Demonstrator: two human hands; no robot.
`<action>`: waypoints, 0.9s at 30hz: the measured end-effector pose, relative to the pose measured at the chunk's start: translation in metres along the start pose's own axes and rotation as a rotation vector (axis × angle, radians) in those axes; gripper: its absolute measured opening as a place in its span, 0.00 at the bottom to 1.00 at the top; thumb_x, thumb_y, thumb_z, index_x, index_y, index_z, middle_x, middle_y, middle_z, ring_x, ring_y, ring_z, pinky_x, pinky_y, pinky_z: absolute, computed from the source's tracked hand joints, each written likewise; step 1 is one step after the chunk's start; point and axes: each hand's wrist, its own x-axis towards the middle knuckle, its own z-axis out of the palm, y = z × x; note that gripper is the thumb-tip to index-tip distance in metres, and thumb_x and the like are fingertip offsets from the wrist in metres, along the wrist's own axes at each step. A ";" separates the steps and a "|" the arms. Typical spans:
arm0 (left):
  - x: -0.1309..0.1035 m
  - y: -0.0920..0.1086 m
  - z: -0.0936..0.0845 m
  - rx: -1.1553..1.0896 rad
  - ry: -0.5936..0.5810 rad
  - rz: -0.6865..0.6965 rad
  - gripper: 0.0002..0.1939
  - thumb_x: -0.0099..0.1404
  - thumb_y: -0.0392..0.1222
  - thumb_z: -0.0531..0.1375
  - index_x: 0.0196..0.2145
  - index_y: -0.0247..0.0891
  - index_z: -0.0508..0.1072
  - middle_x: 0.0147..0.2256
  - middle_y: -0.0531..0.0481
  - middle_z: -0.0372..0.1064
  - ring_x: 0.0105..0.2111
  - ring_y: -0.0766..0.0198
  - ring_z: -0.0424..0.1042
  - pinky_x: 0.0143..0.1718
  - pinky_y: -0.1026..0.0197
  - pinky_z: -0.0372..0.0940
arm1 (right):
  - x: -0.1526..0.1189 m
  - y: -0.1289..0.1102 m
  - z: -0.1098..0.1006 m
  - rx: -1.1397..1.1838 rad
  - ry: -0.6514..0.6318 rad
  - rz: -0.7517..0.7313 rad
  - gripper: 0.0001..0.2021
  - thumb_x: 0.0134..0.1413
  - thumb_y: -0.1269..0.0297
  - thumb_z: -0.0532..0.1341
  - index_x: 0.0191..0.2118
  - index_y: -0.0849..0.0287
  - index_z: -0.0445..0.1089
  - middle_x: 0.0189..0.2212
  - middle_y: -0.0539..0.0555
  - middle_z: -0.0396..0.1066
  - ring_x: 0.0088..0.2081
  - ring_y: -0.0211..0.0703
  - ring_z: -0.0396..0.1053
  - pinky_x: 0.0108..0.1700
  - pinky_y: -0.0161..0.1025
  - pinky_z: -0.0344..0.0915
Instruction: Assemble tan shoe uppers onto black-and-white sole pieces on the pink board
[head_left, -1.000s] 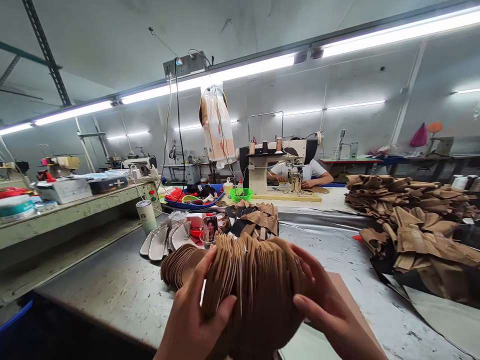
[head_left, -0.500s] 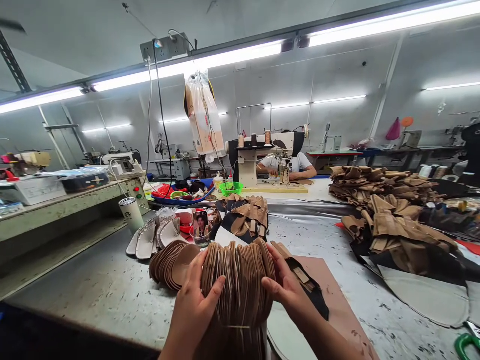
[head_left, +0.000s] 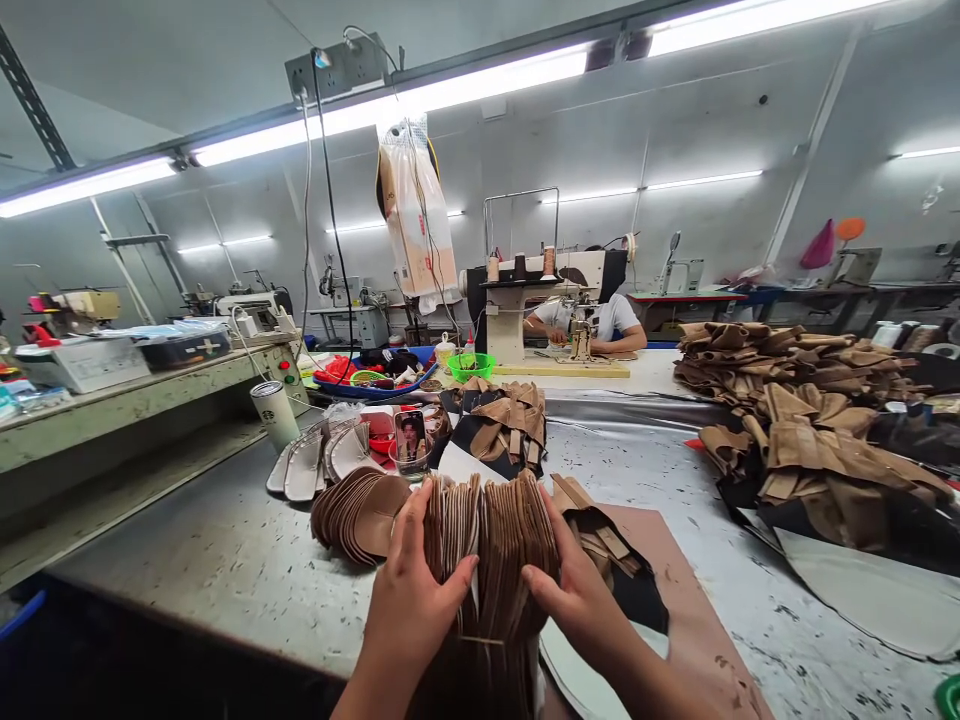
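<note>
1. The stack of brown pieces is upright at the front of the desk, between the 2 hands; its base runs out of view, so I cannot tell what bears it.
2. The left hand holds the stack's left side, fingers along the outer edge and thumb on the near side; the right hand does the same on the right; the fingers of both are curved widely around the pieces, holding them.
3. Compared with 1 second ago, the stack is lower and less spread; its thin edges are in plain view, where a broad rounded face filled much of the near side; a gap now parts the edges into 2 groups, and a thin pale line, perhaps a band, crosses below.
4. For the handling in progress, I judge that the bundle is more compact and easier to control, though the gap suggests that the pieces are not evenly pressed together.
5. A fanned row of brown pieces lies just left of the left hand; a black piece with tan strips lies right of the stack, over a pinkish sheet.
</note>
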 end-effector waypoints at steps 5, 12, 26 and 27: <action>-0.004 0.007 0.004 -0.010 -0.005 0.052 0.34 0.58 0.40 0.58 0.60 0.47 0.48 0.57 0.46 0.57 0.57 0.54 0.57 0.54 0.47 0.58 | 0.001 -0.003 0.007 -0.065 0.130 0.072 0.45 0.45 0.59 0.62 0.65 0.56 0.35 0.62 0.58 0.49 0.62 0.50 0.47 0.62 0.51 0.44; -0.013 0.013 0.014 0.026 0.002 0.116 0.34 0.58 0.38 0.58 0.59 0.48 0.48 0.59 0.44 0.54 0.58 0.53 0.55 0.51 0.47 0.61 | -0.002 -0.003 0.002 -0.029 0.166 0.122 0.46 0.42 0.64 0.62 0.65 0.53 0.36 0.61 0.57 0.52 0.61 0.48 0.51 0.62 0.49 0.45; -0.011 0.012 0.016 0.014 -0.128 0.277 0.33 0.58 0.33 0.54 0.59 0.47 0.47 0.59 0.43 0.52 0.58 0.53 0.54 0.53 0.48 0.60 | -0.007 0.016 -0.038 -0.018 0.241 0.294 0.39 0.40 0.64 0.62 0.60 0.57 0.48 0.49 0.58 0.67 0.51 0.52 0.65 0.55 0.51 0.58; -0.010 0.011 0.015 0.006 -0.138 0.284 0.33 0.58 0.33 0.54 0.59 0.47 0.48 0.59 0.43 0.52 0.59 0.53 0.54 0.53 0.48 0.60 | -0.007 0.018 -0.040 0.001 0.240 0.314 0.38 0.40 0.64 0.62 0.60 0.57 0.49 0.49 0.58 0.67 0.50 0.52 0.66 0.54 0.51 0.60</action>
